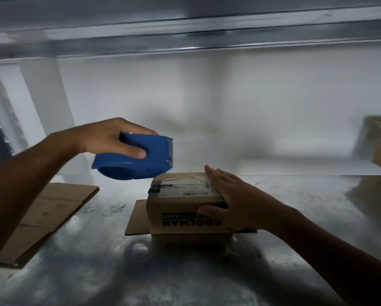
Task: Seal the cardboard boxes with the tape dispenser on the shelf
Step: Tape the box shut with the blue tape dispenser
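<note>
Head view: our left hand (103, 138) grips the blue tape dispenser (156, 157) above the cardboard box (174, 206); our right hand (236, 195) lies flat on its top, fingers straight.

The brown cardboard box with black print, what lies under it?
A flat brown cardboard sheet lies under the brown cardboard box, resting on the shiny metal shelf. Only its left part shows; the rest is covered by the box and the right hand.
</note>
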Demonstrator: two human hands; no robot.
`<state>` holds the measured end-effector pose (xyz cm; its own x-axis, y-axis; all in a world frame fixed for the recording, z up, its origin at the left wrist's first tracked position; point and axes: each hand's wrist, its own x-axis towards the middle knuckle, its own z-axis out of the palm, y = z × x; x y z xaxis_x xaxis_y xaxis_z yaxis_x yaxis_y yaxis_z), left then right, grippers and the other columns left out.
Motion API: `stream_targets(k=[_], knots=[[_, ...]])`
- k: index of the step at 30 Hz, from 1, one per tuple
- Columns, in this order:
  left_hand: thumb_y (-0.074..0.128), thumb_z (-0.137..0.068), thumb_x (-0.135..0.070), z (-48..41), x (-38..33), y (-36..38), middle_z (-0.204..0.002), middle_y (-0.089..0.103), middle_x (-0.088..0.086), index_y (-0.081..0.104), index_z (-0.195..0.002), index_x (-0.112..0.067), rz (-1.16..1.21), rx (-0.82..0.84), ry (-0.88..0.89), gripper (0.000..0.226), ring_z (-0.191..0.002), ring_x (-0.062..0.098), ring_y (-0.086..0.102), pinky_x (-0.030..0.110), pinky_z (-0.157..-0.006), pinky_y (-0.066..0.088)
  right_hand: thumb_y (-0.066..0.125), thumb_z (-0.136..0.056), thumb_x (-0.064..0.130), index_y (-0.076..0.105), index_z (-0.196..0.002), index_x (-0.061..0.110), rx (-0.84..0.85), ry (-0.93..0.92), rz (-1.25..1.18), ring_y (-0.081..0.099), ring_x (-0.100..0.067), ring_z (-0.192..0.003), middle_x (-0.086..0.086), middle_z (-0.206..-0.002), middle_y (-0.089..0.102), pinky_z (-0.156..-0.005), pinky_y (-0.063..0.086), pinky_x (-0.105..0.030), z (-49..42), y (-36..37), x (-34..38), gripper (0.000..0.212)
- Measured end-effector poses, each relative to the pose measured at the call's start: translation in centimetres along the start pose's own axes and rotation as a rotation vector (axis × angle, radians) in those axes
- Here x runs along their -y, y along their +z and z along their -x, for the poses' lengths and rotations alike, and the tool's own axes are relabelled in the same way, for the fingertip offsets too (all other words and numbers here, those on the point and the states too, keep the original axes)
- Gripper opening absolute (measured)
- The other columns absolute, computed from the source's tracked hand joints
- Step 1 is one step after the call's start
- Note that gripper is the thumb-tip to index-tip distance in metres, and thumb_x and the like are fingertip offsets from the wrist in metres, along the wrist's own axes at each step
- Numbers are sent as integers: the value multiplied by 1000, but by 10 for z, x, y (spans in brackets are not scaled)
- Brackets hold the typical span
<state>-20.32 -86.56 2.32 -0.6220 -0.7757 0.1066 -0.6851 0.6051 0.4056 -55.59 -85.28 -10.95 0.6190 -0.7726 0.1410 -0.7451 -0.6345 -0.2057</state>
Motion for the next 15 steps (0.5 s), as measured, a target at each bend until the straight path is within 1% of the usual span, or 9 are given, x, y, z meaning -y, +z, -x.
stream_targets(k=[2, 4, 8, 10, 11, 12, 13, 14, 15], knots=[[69, -89, -59, 11, 11, -8, -129, 69, -9, 58, -140, -42, 13, -5, -41, 55, -113, 18, 69, 47, -94, 55, 19, -73, 96, -26, -149, 52, 24, -14, 28, 3, -14, -156, 5, -170, 4, -122, 17, -42, 1, -4, 2, 98], [70, -84, -65, 19, 18, -8, -128, 70, -10, 60, -137, -44, 59, -30, -71, 58, -112, 17, 70, 50, -95, 55, 15, -71, 97, -27, -145, 59, 55, -4, 50, 1, -15, -156, 4, -170, 1, -122, 16, -45, 2, -7, 4, 93], [69, -87, -62, 22, 27, 6, -127, 71, -8, 60, -138, -41, 98, -9, -56, 56, -111, 19, 71, 46, -93, 55, 12, -66, 102, -7, -152, 57, 114, 36, 76, 2, -13, -156, 6, -171, 1, -123, 17, -45, 3, -16, 7, 99], [69, -90, -58, 22, 30, 9, -128, 70, -6, 59, -139, -39, 128, -10, -47, 53, -111, 20, 71, 46, -93, 55, 17, -68, 102, 8, -155, 54, 122, 70, 86, 16, -17, -154, 5, -169, 15, -119, 24, -41, 0, -25, 15, 100], [69, -91, -57, 23, 32, 9, -128, 70, -6, 59, -139, -39, 149, -21, -43, 53, -111, 21, 71, 46, -93, 55, 20, -70, 100, 20, -155, 49, 106, 85, 102, 29, -19, -149, 3, -164, 29, -113, 31, -38, -3, -29, 20, 99], [68, -91, -57, 25, 33, 9, -128, 70, -7, 59, -139, -39, 166, -31, -40, 52, -110, 20, 71, 46, -93, 55, 24, -72, 97, 35, -151, 43, 88, 91, 130, 44, -19, -137, 1, -154, 44, -104, 39, -34, -6, -31, 25, 97], [68, -90, -57, 26, 34, 10, -127, 70, -7, 60, -139, -40, 176, -34, -38, 52, -110, 19, 71, 45, -93, 55, 27, -73, 95, 45, -142, 37, 79, 87, 164, 52, -15, -124, 1, -143, 53, -96, 44, -30, -9, -32, 33, 92], [68, -90, -56, 27, 34, 11, -127, 71, -8, 60, -138, -41, 181, -27, -36, 51, -109, 18, 71, 44, -92, 56, 30, -74, 93, 49, -134, 33, 77, 83, 200, 54, -11, -115, 0, -137, 55, -92, 47, -28, -11, -31, 41, 87], [68, -90, -56, 28, 35, 12, -126, 71, -9, 61, -137, -41, 187, -16, -32, 49, -109, 17, 71, 43, -92, 55, 30, -75, 91, 47, -130, 28, 74, 74, 229, 52, -12, -118, -2, -141, 51, -94, 48, -30, -12, -26, 47, 85]])
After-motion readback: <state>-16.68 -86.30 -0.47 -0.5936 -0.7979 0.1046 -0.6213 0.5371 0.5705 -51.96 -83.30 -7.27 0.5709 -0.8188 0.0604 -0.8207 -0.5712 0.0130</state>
